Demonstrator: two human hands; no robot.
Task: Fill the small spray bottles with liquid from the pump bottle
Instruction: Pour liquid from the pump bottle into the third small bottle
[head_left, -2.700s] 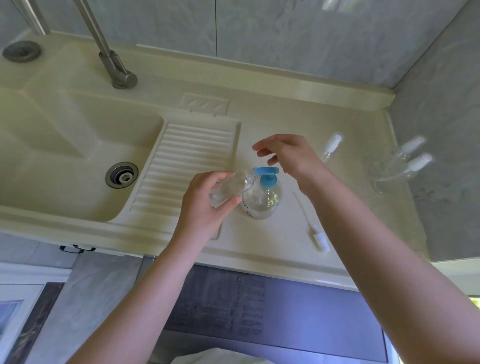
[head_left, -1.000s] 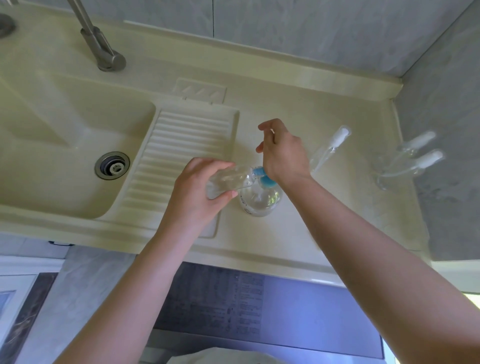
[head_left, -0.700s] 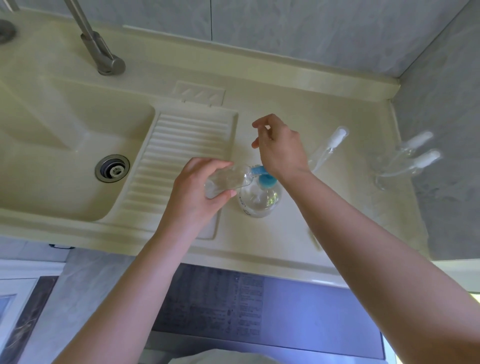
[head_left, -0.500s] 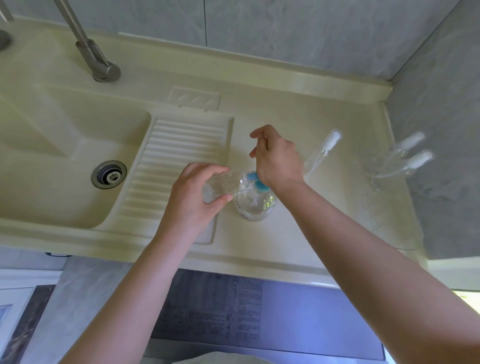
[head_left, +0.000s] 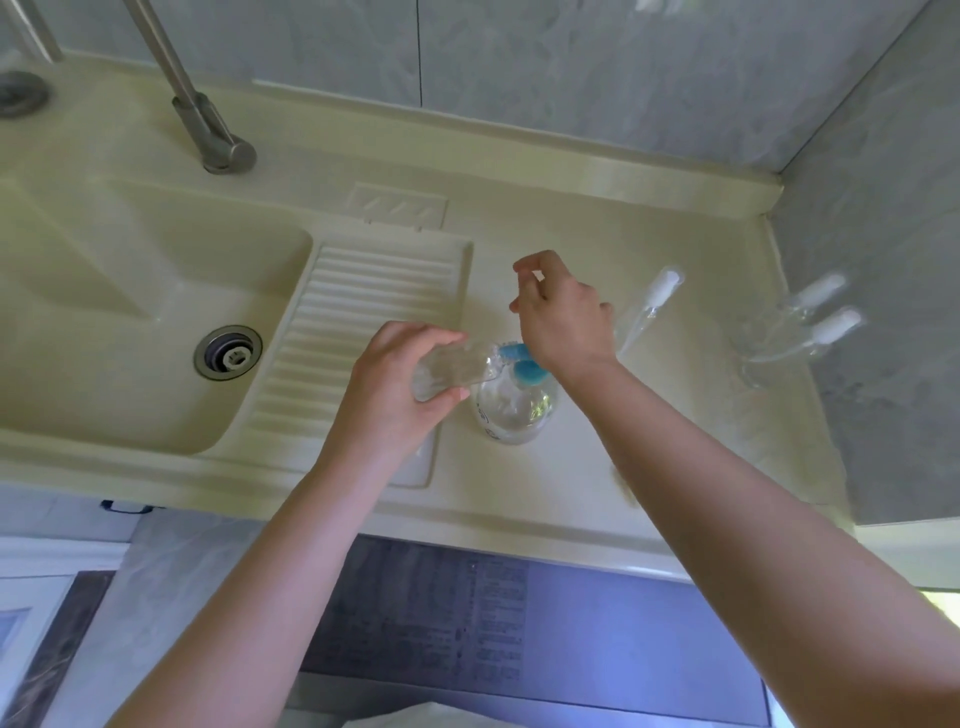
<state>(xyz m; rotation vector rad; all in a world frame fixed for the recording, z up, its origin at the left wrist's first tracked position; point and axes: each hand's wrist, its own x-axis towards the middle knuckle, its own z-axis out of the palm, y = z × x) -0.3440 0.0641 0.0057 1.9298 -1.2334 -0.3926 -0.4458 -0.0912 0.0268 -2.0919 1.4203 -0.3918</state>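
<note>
Against blue pump nozzle (head_left: 511, 352), clear cylindrical spray bottle (head_left: 451, 372) in left hand (head_left: 397, 395)

pump bottle (head_left: 517, 410): clear glossy plastic, blue top
faucet (head_left: 208, 130): brushed metal
sink (head_left: 130, 312): smooth cream, satin

Soft, even daylight, perhaps from the near right, where a bright sliver shows; shadows stay faint. Wide-angle bending curves the tabletop (head_left: 571, 483) edges. The capped bottles (head_left: 800, 332) at far right smear into blur, and fine detail is soft throughout
</note>
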